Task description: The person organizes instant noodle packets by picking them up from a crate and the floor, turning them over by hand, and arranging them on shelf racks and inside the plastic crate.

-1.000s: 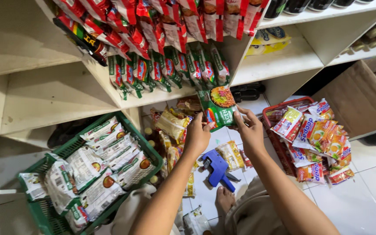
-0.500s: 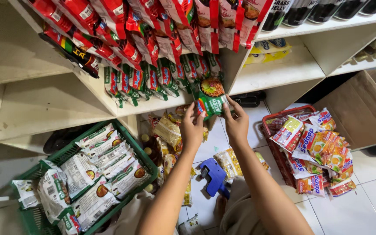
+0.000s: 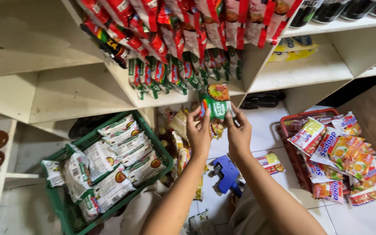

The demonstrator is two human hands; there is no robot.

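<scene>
green noodle packet (image 3: pixel 216 102) is pinched at its lower corners by left hand (image 3: pixel 199 132) and right hand (image 3: pixel 239 135), at 12 o'clock against the shelf edge (image 3: pixel 170 101); a slip is judged possible, hanging packets (image 3: pixel 170 74) crowding the slot.

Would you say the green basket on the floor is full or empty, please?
Full. The green basket is packed with white packets, stacked in rows up to its rim, and some at the left end spill over the edge.
</scene>
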